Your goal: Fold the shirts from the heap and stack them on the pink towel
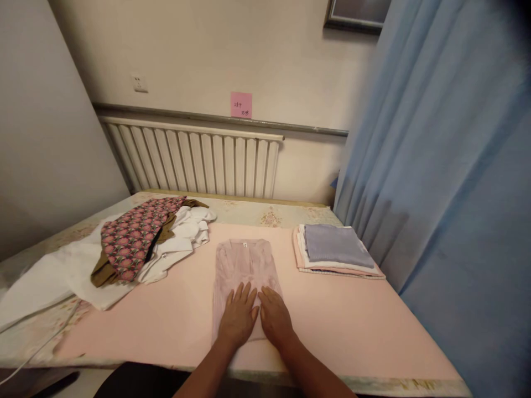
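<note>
A pale pink blouse [243, 260] lies folded into a long rectangle on the pink cloth [340, 320], its collar toward the wall. My left hand [240, 315] rests flat on the lower half of the blouse with its fingers spread. Beside it, my right hand [274, 315] also lies on the fabric, fingers stretched forward and fairly close together. The thumb of the left hand comes near the right hand. Neither hand grips anything. Both wrists and palms cover part of the blouse's lower end.
Crumpled garments lie at the left, a patterned red one [133, 235] over white cloth [53, 276]. A folded stack topped by a grey-blue piece [336, 245] sits at the right. Behind stand a radiator [194, 157] and wall; a blue curtain [415, 138] borders the right side.
</note>
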The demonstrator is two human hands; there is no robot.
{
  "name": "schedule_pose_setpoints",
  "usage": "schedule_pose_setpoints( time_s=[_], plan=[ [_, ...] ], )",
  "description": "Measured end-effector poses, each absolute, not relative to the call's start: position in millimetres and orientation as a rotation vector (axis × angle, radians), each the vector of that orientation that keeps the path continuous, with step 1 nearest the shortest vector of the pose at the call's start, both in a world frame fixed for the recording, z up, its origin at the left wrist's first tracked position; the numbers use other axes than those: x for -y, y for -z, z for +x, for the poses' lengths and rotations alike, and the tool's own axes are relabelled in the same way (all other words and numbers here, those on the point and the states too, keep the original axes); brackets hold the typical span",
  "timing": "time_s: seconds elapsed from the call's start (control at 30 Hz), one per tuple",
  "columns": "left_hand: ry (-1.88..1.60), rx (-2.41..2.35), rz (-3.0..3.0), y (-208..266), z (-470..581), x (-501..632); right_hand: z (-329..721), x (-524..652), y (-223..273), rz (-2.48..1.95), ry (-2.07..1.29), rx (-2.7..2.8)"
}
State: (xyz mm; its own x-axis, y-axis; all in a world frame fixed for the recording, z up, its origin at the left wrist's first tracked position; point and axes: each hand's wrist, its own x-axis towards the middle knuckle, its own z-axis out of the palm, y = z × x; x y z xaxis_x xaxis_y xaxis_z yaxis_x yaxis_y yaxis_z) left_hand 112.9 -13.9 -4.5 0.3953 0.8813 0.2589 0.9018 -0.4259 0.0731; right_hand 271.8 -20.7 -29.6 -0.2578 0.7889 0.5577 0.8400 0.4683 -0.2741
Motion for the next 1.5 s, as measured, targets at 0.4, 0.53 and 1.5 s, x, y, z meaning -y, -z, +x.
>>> schedule_pose_setpoints(
  time_s=[0.4, 0.53, 1.5],
  plan=[
    [0.422, 1.623, -2.557, 6.6, 111.3, 12.7, 271.9, 19.9, 30.4, -1.329, 0.094, 2.056],
    [0.418, 1.634, -2.559, 5.6, 111.9, 13.3, 271.8, 19.3, 31.9, -1.328, 0.109, 2.06],
    [0.422, 1.634, -2.546, 6.5, 112.3, 13.2, 270.7, 19.4, 29.6, -1.328, 0.125, 2.047]
  ],
)
